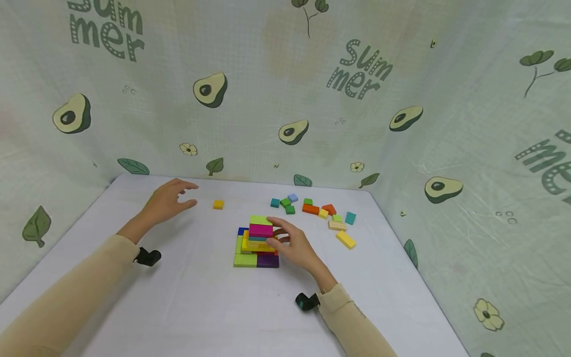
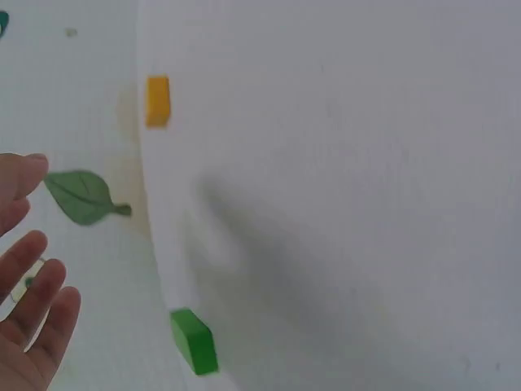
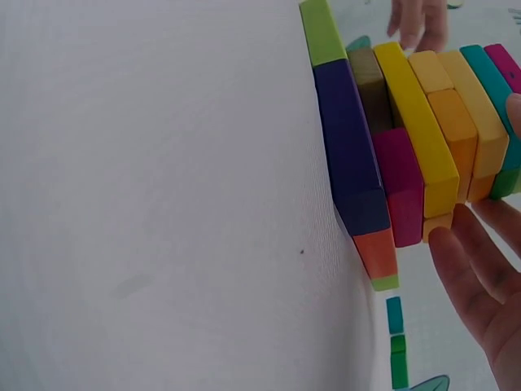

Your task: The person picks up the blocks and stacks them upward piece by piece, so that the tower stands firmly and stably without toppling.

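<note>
A tower of coloured wooden blocks (image 1: 245, 260) stands mid-table, with a magenta block (image 1: 260, 230) and a light green block (image 1: 260, 219) at its top. My right hand (image 1: 299, 248) rests against the tower's right side; its thumb is at the near face, its index fingertip by the light green block. In the right wrist view, the thumb (image 3: 514, 114) is beside the magenta and teal layers, while other fingers lie along the side. My left hand (image 1: 167, 201) hovers left of the tower, fingers parted and holding nothing. A yellow-orange block (image 1: 218, 204) lies beyond its fingertips.
Several loose blocks lie at the back right, among them a red-orange block (image 1: 311, 209), a natural wood block (image 1: 337, 225) and a yellow block (image 1: 345, 239). A green block (image 2: 194, 342) lies near the left hand. Printed cloth (image 1: 250, 144) hangs behind the table.
</note>
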Tool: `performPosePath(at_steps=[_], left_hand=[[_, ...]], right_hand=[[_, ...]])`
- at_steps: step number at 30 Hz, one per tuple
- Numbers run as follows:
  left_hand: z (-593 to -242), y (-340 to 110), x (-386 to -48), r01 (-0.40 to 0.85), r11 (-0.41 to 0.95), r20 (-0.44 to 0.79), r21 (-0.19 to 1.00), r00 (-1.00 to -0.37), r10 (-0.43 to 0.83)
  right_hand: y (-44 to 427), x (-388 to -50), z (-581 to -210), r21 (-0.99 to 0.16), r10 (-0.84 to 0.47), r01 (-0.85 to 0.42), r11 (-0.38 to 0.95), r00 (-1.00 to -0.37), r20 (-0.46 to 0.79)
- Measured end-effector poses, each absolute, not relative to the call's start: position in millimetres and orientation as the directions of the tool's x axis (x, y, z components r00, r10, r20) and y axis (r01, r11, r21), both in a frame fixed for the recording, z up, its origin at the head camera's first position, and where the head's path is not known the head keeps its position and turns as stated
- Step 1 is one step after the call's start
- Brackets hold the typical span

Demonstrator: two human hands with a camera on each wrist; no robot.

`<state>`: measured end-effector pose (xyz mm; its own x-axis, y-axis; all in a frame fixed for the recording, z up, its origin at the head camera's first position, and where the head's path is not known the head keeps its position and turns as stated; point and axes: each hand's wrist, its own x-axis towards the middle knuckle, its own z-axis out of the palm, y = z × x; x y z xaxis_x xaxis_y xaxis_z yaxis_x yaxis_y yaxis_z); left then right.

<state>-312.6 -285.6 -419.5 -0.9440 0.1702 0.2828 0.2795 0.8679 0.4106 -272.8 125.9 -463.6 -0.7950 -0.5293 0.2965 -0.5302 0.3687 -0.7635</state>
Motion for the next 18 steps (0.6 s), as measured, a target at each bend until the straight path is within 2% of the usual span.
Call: performPosePath(at_steps=[7, 18], left_hand=[[-436, -336, -331, 0.166, 0.878, 0.172, 0.448, -0.98, 0.098], [-462, -365, -343, 0.097, 0.882, 0.1, 0.461, -0.993, 0.057]], right_hand=[[128, -273, -465, -0.766, -0.522, -0.525, 0.371, -0.8, 0.296], [126, -273, -463, -0.767, -0.53, -0.525, 0.369, -0.797, 0.29]])
